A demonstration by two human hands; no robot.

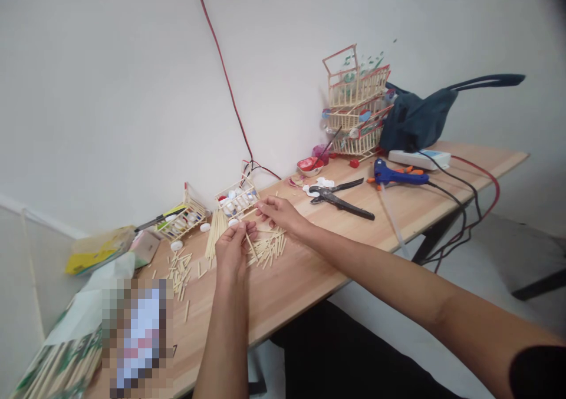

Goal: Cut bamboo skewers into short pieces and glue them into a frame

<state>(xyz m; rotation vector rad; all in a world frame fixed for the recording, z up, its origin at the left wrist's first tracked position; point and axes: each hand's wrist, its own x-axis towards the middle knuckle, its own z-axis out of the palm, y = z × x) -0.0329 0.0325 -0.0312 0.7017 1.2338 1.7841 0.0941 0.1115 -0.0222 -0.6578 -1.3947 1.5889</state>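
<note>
My left hand (230, 247) is closed in a pinch over the table, and a thin pale wooden stick (250, 246) slants down from its fingertips. Just right of it and a little farther off, my right hand (279, 213) is also pinched, with a short wooden stick (247, 214) at its fingertips. Below the hands lies a loose pile of short cut sticks (270, 249). A bundle of longer sticks (216, 234) fans out left of my left hand. Behind the hands stands a small stick-built basket (239, 197) with little bottles and caps inside.
Another small basket (183, 219) and more cut sticks (179, 272) are on the left. Black cutters (338, 201), a blue glue gun (398, 174) with its cable, a red-filled dish (310, 166), stacked baskets (357, 113), a dark bag (418, 119) and a power strip (420, 159) occupy the right.
</note>
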